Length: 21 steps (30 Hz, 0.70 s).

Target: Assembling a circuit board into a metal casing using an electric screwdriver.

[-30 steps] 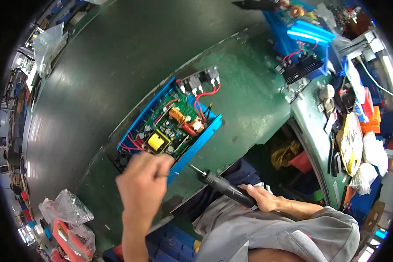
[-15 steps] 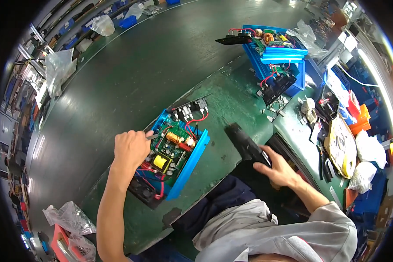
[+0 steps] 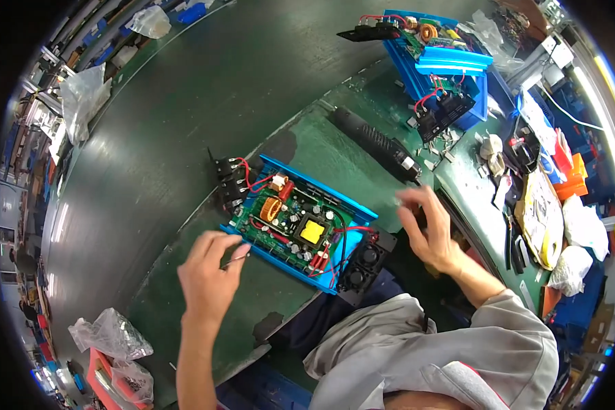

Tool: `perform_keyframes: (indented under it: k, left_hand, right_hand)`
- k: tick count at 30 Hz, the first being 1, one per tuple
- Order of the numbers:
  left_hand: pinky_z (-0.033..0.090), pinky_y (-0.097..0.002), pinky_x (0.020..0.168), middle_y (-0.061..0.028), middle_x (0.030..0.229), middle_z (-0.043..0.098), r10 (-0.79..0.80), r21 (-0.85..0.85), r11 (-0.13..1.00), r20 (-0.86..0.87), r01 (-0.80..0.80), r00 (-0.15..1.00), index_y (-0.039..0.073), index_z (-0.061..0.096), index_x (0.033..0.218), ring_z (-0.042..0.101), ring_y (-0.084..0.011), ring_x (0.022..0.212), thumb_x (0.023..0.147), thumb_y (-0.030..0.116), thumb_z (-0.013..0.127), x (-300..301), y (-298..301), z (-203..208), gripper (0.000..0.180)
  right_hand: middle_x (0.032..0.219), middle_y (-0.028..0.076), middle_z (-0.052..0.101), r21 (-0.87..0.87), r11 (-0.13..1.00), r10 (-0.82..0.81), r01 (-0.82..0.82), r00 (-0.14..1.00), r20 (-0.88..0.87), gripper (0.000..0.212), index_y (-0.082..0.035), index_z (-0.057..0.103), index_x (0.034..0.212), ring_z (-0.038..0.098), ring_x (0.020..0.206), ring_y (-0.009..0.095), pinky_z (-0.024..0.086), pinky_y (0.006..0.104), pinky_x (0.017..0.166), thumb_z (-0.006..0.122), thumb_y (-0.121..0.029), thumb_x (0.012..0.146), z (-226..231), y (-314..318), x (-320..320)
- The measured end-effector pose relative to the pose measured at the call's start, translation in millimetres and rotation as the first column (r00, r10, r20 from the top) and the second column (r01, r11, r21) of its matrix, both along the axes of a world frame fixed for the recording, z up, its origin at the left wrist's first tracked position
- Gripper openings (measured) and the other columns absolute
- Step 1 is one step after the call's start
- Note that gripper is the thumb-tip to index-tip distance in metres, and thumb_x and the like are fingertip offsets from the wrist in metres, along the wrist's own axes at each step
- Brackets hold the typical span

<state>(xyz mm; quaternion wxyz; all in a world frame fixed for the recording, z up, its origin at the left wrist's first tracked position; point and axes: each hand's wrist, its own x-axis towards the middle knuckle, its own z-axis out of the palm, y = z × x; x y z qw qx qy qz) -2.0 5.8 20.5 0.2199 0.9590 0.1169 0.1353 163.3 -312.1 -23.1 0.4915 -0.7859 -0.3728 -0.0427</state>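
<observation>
A blue metal housing (image 3: pixel 290 258) lies slantwise on the bench in front of me, its green circuit board (image 3: pixel 297 205) facing up. A black end panel with two fans (image 3: pixel 369 256) hangs on wires at its near right end. At its far left end, a black socket panel (image 3: pixel 231 181) is joined by red wires. Beside the housing's left edge, my left hand (image 3: pixel 208 273) is closed in a pinch on a small thin metal piece (image 3: pixel 236 258). My right hand (image 3: pixel 427 229) is empty with fingers apart, just below the black electric screwdriver (image 3: pixel 376 143), which lies on the bench.
More blue housings with boards (image 3: pixel 434 61) stack on a blue bin at the far right. Grey scraps (image 3: pixel 444 147) lie near them. Cutters, tape and bags crowd the right side bench (image 3: pixel 519 232). A red bin (image 3: pixel 106 383) with plastic bags stands lower left.
The housing has turned, its fan end swinging right and its socket end left. My right hand has let go of the screwdriver, which now lies farther up. My left hand has moved slightly down.
</observation>
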Motion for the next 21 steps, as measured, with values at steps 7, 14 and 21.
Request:
perform_keyframes:
  k: [7, 14, 21]
  left_hand:
    - [0.055, -0.0346, 0.067, -0.0031, 0.099, 0.066, -0.43, 0.328, 0.85, -0.018, 0.412, 0.903, 0.011, 0.066, 0.1, 0.067, -0.0239, 0.091, 0.065, 0.009, 0.084, 20.1, 30.5, -9.6, 0.039]
    - [0.05, -0.0355, 0.056, -0.0028, 0.082, 0.06, -0.534, 0.347, 0.776, -0.083, 0.527, 0.842, 0.009, 0.061, 0.086, 0.062, -0.0228, 0.075, 0.063, 0.007, 0.083, 14.7, 30.6, -14.4, 0.031]
    - [0.047, -0.0382, 0.055, -0.0067, 0.078, 0.054, -0.29, 0.308, 0.905, -0.059, 0.294, 0.955, 0.008, 0.061, 0.082, 0.06, -0.0262, 0.072, 0.07, 0.012, 0.083, -27.0, -4.8, -20.5, 0.026]
  right_hand:
    - [0.09, 0.007, 0.056, 0.011, 0.993, -0.074, 0.115, 0.711, -0.699, 0.033, -0.002, 0.054, 0.102, 0.052, 0.077, 0.013, 0.046, 0.03, 0.074, 0.038, -0.029, 0.111, -72.9, -39.9, -76.6]
    - [0.097, 0.006, 0.061, 0.289, 0.957, 0.263, -0.037, 0.537, -0.802, 0.029, -0.003, 0.05, 0.112, 0.06, 0.093, 0.013, 0.048, 0.0297, 0.08, 0.056, -0.03, 0.104, -45.2, -28.9, -84.4]
    - [0.103, 0.004, 0.062, 0.077, 0.996, 0.086, -0.052, 0.837, -0.541, 0.043, -0.001, 0.052, 0.131, 0.06, 0.092, 0.012, 0.049, 0.0283, 0.082, 0.068, -0.001, 0.091, -17.5, 16.6, -19.8]
